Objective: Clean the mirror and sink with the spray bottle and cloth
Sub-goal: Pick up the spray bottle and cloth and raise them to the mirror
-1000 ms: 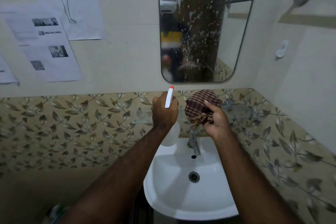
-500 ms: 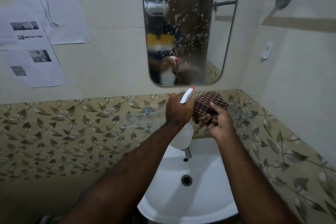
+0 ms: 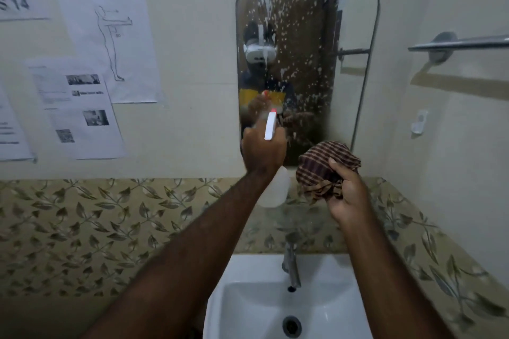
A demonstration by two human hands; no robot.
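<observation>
A rounded wall mirror (image 3: 347, 22) hangs above the white sink (image 3: 256, 308), its glass speckled with white spray droplets. My left hand (image 3: 263, 150) grips a white spray bottle (image 3: 275, 190) in front of the mirror's lower left part, its red-tipped nozzle aimed at the glass. My right hand (image 3: 348, 195) holds a bunched brown checked cloth (image 3: 325, 165) just below the mirror's bottom right corner, apart from the glass. A metal tap (image 3: 290, 261) stands at the sink's back edge.
Printed sheets of paper (image 3: 80, 107) are taped to the wall at left. A metal towel rail (image 3: 457, 42) sticks out from the right wall, with a small white hook (image 3: 420, 122) below it. A leaf-patterned tile band (image 3: 96, 228) runs behind the sink.
Both hands have risen from just above the sink to the mirror's lower edge. The view has tilted up, so the whole mirror now shows and the sink sits lower.
</observation>
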